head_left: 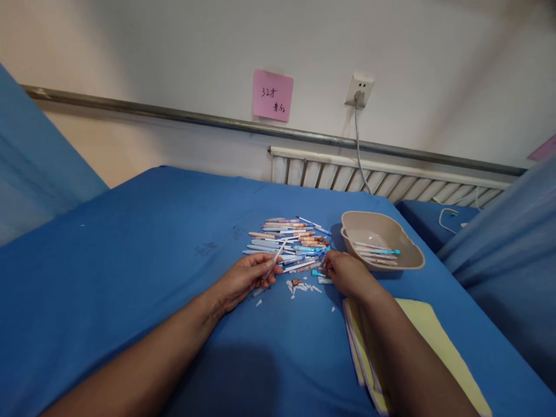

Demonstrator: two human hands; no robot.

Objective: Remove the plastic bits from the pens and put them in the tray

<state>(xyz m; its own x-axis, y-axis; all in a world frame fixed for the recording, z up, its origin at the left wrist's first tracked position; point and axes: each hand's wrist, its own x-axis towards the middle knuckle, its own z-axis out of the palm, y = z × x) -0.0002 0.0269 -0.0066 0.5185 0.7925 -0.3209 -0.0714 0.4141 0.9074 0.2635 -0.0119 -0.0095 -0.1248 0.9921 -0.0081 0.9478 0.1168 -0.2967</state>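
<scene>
My left hand [245, 278] is closed around a slim pale pen [280, 252], which slants up and to the right from between thumb and fingers. My right hand [347, 273] is at the right end of a pile of pens [264, 245], its fingertips drawn together; what is in them, if anything, is too small to make out. The pile holds white, light blue, orange and brown pens and pen parts, lying mostly sideways. Small white pieces [304, 287] are scattered on the blue cloth in front of it, with a small brown piece among them.
A beige basin [382, 223] with several pens inside stands right of the pile. A folded yellow cloth [428, 330] lies under my right forearm. Blue sheeting [130, 249] covers the table. Behind are a radiator [313, 168], a metal rail [195, 119] and a plugged-in socket [359, 90].
</scene>
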